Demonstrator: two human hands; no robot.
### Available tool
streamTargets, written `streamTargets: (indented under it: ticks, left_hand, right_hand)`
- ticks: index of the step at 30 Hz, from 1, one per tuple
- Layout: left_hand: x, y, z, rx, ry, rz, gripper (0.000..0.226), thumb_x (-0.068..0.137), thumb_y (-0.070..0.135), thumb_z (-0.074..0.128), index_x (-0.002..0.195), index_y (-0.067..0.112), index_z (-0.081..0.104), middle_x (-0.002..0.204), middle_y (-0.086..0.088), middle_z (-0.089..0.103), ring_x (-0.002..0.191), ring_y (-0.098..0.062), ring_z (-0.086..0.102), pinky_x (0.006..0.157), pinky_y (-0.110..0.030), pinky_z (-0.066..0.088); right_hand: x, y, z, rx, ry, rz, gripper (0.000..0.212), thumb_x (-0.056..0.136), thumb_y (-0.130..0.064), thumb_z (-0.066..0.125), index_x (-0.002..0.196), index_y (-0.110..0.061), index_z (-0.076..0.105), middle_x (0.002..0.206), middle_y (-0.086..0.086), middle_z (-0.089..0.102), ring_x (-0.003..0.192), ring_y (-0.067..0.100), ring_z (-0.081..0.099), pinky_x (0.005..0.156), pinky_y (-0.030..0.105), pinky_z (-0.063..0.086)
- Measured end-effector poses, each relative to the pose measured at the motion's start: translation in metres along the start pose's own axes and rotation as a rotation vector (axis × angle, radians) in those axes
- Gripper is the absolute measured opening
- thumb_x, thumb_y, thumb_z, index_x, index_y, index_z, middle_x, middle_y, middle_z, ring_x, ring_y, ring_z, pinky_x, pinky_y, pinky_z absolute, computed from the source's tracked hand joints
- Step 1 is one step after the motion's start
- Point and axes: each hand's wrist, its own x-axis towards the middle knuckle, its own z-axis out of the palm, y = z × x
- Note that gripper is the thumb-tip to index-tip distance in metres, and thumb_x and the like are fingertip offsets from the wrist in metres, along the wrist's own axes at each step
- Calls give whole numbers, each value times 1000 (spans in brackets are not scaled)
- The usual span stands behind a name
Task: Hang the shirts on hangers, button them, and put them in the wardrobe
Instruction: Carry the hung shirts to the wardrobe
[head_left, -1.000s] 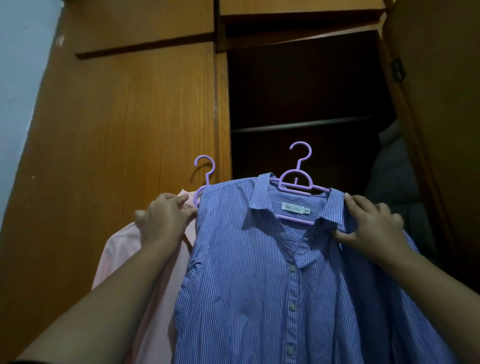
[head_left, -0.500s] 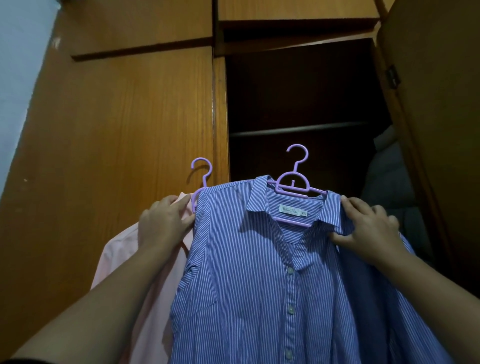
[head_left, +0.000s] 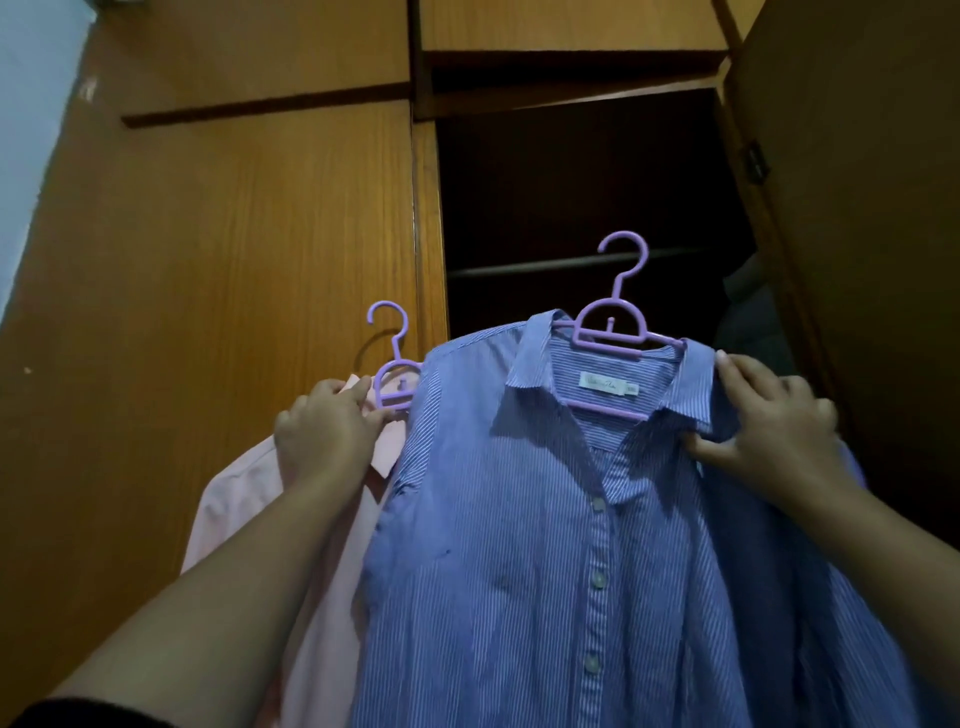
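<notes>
A blue striped shirt (head_left: 545, 519), buttoned down its front, hangs on a purple hanger (head_left: 615, 327) held up before the open wardrobe. My right hand (head_left: 774, 431) grips the shirt's right shoulder at the collar. My left hand (head_left: 324, 434) holds a pink shirt (head_left: 234, 509) at its collar, on a second purple hanger (head_left: 393, 364), to the left of and partly behind the blue shirt. The blue hanger's hook sits level with the wardrobe rail (head_left: 524, 267) and does not touch it.
The closed wooden wardrobe door (head_left: 234, 260) fills the left. The open dark compartment (head_left: 571, 182) is ahead, with dark clothing (head_left: 753, 322) inside at the right. An open door (head_left: 872, 208) stands along the right edge. A pale wall (head_left: 31, 130) is far left.
Both shirts have risen a little toward the rail, the blue one's hook now level with it. Both hands keep their grips.
</notes>
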Motion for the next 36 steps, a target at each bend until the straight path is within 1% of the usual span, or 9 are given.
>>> streamTargets:
  ticks: [4,9,12,15,18,21,26,30,36]
  left_hand:
    - [-1,7,-5,-6,14,-11,48,85,58,60,127,34,61,120,-2,64,101,-25,58,76,-35,43]
    - [-1,14,-14,-22,-4,-2,48,84,54,63,125,28,63,124,-5,62,105,-28,57,81,-37,44]
    - [1,20,-19,-25,23,-16,47,83,52,66,119,23,67,121,-8,63,102,-29,58,81,-38,45]
    - [7,26,-22,-12,54,-14,45,84,51,66,117,22,68,120,-8,63,100,-29,58,79,-37,44]
    - [14,32,-20,37,94,24,39,84,52,65,114,27,69,118,-5,63,97,-28,58,77,-36,40]
    - [24,41,-17,59,129,41,31,85,48,64,106,26,72,118,-6,62,97,-31,58,80,-36,38]
    - [47,58,-10,229,195,121,29,85,49,60,104,33,73,124,-3,58,101,-30,58,82,-36,35]
    - [60,74,-5,270,240,160,27,80,44,66,101,28,74,118,-6,57,100,-30,57,84,-36,32]
    - [76,96,5,338,288,180,26,77,45,68,96,30,75,102,-8,57,91,-31,58,79,-37,30]
  right_hand:
    - [-5,12,-9,-86,2,55,99,64,-53,77,145,-15,35,145,5,42,107,39,46,80,44,37]
    - [-6,12,-15,-149,-16,114,99,69,-60,70,148,-17,28,148,4,37,110,37,43,84,43,36]
    - [-1,11,-15,-196,-49,192,97,73,-63,63,149,-20,22,149,2,32,114,36,40,87,42,35]
    - [6,8,-9,-226,-73,230,92,75,-62,60,147,-20,21,147,2,33,114,35,40,89,41,35]
    - [15,0,5,-249,-58,203,90,74,-61,60,145,-20,24,143,3,37,111,34,42,87,41,36]
    - [28,-6,23,-267,-52,166,92,73,-64,59,145,-19,22,143,2,37,112,33,43,86,40,36]
    - [60,-4,58,-237,-33,122,93,74,-65,59,144,-19,19,144,0,33,117,31,40,90,44,35]
    - [94,-4,88,-233,-9,65,89,73,-64,58,142,-20,22,137,-1,38,115,29,40,89,41,34]
    - [156,-4,133,-320,51,-28,79,75,-60,59,136,-16,34,128,1,47,111,26,45,86,38,35]
